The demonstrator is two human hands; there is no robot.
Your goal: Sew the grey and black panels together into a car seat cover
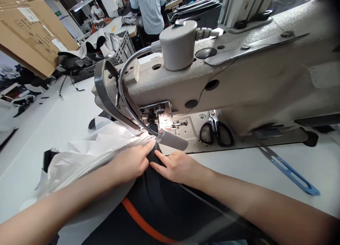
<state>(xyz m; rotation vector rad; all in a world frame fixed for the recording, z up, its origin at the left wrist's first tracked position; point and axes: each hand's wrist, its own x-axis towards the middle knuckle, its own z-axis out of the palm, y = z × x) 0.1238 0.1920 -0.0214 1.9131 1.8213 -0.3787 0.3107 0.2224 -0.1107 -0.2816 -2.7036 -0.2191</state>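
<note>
My left hand (130, 162) is on white fabric (106, 137), its index finger reaching toward the needle area and its thumb drawn in, with the cloth gripped beneath. My right hand (182, 166) rests on black fabric (159, 191) beside it, two fingers extended and apart. Both layers run up to the lit presser foot of a sewing machine (148, 89). An orange strip (143, 220) crosses the black fabric close to me. A small lamp head (174, 139) on a bendy metal neck hangs just above my fingertips and partly hides the stitching spot.
Black-handled scissors (216, 129) lie on the machine bed. Blue thread snips (292, 174) lie on the white table to the right. At the far left stand a cardboard box (34, 28) and a grey crate (123, 48) with fabric pieces. A person (148, 11) in light blue stands behind.
</note>
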